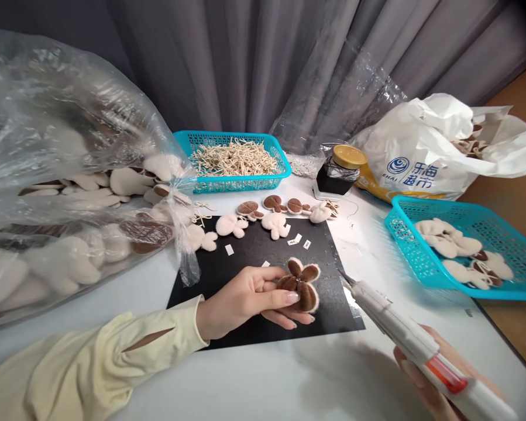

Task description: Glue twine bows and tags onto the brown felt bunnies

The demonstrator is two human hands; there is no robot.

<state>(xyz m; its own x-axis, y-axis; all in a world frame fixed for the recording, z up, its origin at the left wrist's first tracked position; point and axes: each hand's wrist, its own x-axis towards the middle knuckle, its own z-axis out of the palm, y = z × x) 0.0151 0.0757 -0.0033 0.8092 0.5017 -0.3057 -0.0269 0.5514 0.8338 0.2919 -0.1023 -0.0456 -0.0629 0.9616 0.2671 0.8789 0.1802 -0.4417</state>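
Between the thumb and fingers of my left hand (249, 295) is a brown plush piece with cream edges (307, 297), its two ear-like lobes pointing up. My right hand (433, 374), partly cut off by the frame's edge, is wrapped round a white glue gun (389, 318) with a red part on its side. The gun's dark nozzle points toward the plush piece, a short distance to its right. Beneath my left hand lies a black mat (227, 327). Small white labels (230, 249) are scattered on it. Several cream and brown plush pieces (275, 224) line its far edge.
A clear plastic bag (74, 257) of plush pieces fills the left. Behind the mat stands a blue basket (284, 164) of short cords. At right are a jar with a gold lid (349, 156), a white shopping bag (425, 149) and another blue basket (414, 257) holding plush pieces.
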